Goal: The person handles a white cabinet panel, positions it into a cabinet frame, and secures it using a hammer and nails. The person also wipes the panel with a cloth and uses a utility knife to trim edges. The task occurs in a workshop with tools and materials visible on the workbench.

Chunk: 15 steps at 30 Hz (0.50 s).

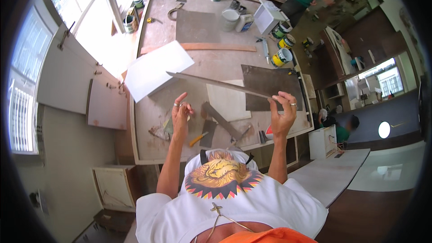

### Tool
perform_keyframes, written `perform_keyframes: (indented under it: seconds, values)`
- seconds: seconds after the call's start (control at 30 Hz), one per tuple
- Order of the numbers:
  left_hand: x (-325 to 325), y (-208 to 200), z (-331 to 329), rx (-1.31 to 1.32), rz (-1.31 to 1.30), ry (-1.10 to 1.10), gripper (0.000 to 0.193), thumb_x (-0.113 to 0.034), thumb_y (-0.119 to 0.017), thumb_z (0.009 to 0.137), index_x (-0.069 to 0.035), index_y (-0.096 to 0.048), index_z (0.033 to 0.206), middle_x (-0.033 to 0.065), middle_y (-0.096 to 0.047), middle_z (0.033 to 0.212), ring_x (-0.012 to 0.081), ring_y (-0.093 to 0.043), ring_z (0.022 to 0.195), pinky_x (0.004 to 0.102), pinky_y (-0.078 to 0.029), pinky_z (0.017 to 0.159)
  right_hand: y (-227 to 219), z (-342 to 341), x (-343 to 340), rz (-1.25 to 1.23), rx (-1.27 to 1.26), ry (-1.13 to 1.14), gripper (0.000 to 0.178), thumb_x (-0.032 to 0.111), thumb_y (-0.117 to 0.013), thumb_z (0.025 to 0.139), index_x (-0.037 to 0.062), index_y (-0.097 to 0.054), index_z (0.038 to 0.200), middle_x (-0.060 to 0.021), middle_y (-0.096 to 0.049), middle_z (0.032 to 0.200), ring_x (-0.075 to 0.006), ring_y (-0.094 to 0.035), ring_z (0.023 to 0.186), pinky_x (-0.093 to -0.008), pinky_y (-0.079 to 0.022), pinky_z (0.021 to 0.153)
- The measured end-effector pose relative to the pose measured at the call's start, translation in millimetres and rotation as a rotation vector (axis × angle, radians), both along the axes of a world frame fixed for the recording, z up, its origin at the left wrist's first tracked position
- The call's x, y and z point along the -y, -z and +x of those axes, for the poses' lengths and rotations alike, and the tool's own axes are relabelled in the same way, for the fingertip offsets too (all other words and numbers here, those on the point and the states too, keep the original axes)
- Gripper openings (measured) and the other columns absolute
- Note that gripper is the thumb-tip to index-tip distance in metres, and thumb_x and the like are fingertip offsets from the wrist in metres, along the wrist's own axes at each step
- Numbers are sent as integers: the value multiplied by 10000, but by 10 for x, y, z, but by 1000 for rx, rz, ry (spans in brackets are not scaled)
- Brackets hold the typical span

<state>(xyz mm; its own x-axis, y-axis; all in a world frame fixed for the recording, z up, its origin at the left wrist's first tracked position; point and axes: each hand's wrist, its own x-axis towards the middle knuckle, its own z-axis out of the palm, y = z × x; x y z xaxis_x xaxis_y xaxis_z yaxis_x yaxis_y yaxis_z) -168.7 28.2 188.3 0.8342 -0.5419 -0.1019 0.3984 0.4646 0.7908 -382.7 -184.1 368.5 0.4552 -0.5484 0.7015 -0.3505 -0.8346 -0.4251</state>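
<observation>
Your right hand [283,112] pinches one end of the long grey strip [216,82], so it hangs level above the worktop [148,121]. Your left hand [181,114] is raised just below it, fingers loosely apart, holding nothing, probably ready to support it.

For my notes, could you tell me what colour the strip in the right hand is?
The strip is dark grey, seen in the head view.

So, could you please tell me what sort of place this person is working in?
Probably a carpentry or cabinet-fitting site inside an unfinished room: a big worktable strewn with laminate offcuts, paint or glue cans, and the right hand holding a long dark laminate strip.
</observation>
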Motion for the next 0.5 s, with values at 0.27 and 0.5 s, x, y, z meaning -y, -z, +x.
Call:
perform_keyframes:
  seconds: [0.27,0.5]
  values:
    - [-334,-37,-388,98,-28,-178,420,-128,-505,1059,-39,-466,1467,25,-656,834,80,-614,732,230,-523,719,61,-26,198,29,63,-210,192,83,-827,793,109,-739,961,-51,-687,1077,-276,-628,1050,-462,-458,1050]
    - [-211,-281,-1266,73,57,-272,634,-168,-666,1003,-34,-357,1539,147,-742,1131,164,-717,1018,292,-564,915,122,-378,494,65,109,-365,193,76,-829,792,101,-744,964,-64,-686,1066,-285,-632,1043,-461,-467,1043]
